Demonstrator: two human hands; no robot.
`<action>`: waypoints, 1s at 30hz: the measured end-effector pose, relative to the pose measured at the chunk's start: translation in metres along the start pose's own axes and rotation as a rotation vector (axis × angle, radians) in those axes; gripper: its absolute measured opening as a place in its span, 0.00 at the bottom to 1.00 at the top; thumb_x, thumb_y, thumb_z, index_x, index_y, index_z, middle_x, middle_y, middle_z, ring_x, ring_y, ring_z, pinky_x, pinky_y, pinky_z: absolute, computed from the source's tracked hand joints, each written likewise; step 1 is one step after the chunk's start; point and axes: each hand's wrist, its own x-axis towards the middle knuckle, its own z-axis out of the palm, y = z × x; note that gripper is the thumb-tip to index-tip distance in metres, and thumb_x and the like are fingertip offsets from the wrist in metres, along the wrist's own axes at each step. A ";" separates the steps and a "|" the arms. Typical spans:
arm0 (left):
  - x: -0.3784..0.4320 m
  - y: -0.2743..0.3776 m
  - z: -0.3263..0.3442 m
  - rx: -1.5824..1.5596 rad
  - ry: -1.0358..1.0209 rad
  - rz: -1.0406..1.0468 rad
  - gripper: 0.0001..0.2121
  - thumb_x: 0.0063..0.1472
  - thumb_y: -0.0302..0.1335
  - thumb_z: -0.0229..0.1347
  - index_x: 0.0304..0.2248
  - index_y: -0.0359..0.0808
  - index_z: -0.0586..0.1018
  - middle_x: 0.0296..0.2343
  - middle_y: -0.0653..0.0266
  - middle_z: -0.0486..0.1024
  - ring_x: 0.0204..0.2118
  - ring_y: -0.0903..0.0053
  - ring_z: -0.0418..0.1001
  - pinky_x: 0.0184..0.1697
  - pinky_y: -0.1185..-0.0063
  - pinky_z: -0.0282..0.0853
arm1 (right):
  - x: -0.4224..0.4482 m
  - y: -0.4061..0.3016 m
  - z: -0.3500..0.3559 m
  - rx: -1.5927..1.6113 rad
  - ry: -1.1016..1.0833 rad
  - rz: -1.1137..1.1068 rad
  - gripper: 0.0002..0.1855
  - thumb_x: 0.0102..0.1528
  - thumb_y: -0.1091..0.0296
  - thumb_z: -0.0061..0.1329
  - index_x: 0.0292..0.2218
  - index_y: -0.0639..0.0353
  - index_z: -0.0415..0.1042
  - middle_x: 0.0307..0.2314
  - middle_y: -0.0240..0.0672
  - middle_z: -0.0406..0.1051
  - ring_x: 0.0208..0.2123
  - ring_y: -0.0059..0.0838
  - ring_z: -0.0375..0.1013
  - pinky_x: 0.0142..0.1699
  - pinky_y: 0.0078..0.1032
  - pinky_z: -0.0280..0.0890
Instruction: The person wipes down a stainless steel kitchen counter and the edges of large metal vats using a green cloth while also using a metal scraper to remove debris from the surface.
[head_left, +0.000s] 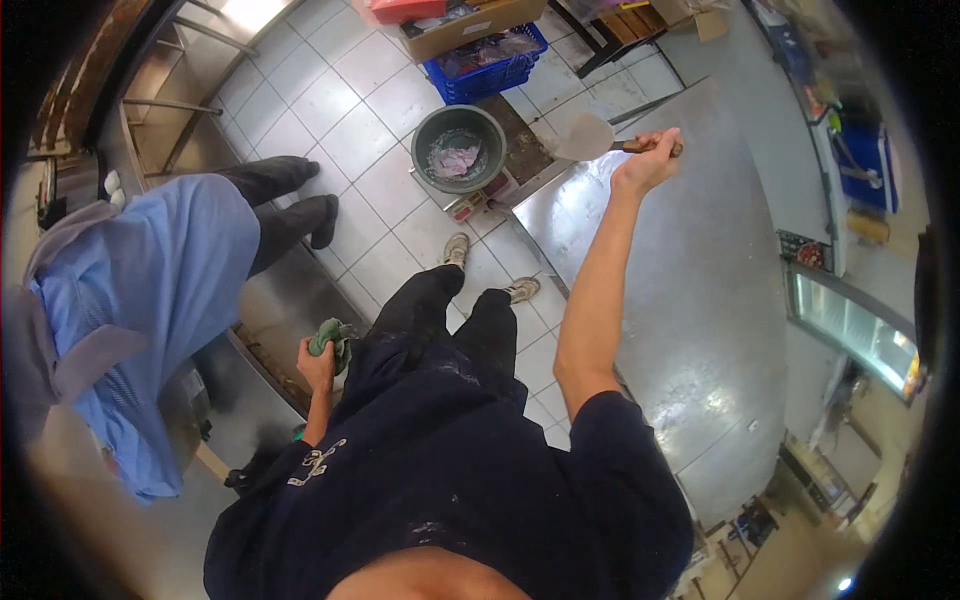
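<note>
My right hand (646, 161) grips the wooden handle of a broad-bladed scraper (585, 137), held out over the far left corner of a steel-topped table (697, 270). The blade points left and looks slightly blurred. My left hand (319, 366) is down beside my left thigh, its fingers closed around a crumpled green cloth (331, 343). On the floor ahead, a dark green bucket (459, 112) holds a pale pinkish cloth (454, 160) in what looks like sudsy water.
A co-worker in a blue garment (172, 255) stands at my left by a steel counter (289, 300). Beyond the bucket, a blue plastic basket (491, 75) has a cardboard box (480, 28) over it. A red-and-white device (466, 208) sits beside the bucket on the tiled floor (375, 195).
</note>
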 end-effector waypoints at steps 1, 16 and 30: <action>-0.001 -0.005 0.004 -0.014 -0.015 -0.031 0.17 0.46 0.33 0.63 0.35 0.34 0.77 0.29 0.49 0.78 0.34 0.55 0.77 0.40 0.67 0.70 | 0.003 0.004 0.000 -0.005 -0.016 -0.005 0.18 0.63 0.63 0.42 0.22 0.52 0.55 0.16 0.26 0.55 0.20 0.19 0.56 0.29 0.23 0.56; -0.010 -0.001 0.013 -0.085 -0.055 0.051 0.16 0.48 0.32 0.63 0.36 0.34 0.75 0.27 0.54 0.76 0.31 0.63 0.75 0.38 0.71 0.70 | -0.037 0.024 -0.064 -0.102 -0.701 -0.051 0.20 0.49 0.75 0.39 0.10 0.59 0.49 0.08 0.32 0.52 0.10 0.23 0.48 0.19 0.25 0.47; -0.035 0.378 0.137 -0.740 -0.349 0.894 0.19 0.46 0.25 0.59 0.40 0.29 0.75 0.34 0.53 0.76 0.40 0.65 0.75 0.46 0.73 0.69 | -0.120 -0.254 -0.374 -0.155 0.489 -0.361 0.20 0.51 0.61 0.39 0.13 0.46 0.47 0.09 0.26 0.48 0.12 0.23 0.46 0.21 0.27 0.45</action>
